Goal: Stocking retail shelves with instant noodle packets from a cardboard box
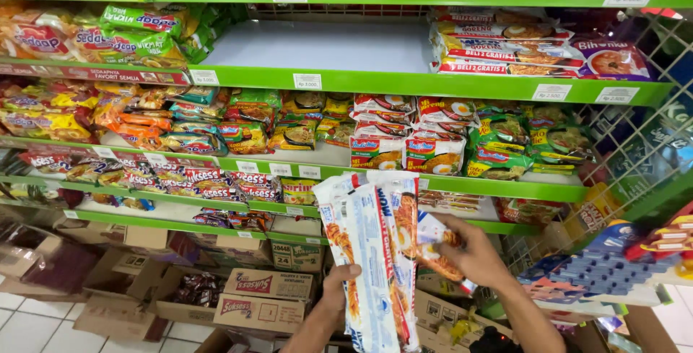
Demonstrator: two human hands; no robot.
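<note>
A person stands before green shop shelving point(404, 82) packed with instant noodle packets. The left hand point(338, 284) grips from below an upright stack of white noodle packets point(375, 252), fingers closed round its lower part. The right hand point(469, 255) sits just right of that stack, fingers curled onto a single packet point(433, 241) at the stack's right side, apparently peeling it away.

The stack is held in the air, below the shelf of white, red and green noodle packets point(404, 140) and above the cardboard boxes point(263, 295) on the floor. None of the held packets rests on a shelf yet.

Above the stack, the second shelf from the top has a wide bare stretch point(317, 46) between green packets point(141, 32) on its left and flat multipacks point(505, 50) on its right. Judging by this, the shelving work is midway: most rows are full, one gap remains and a whole handful is still in hand.
</note>
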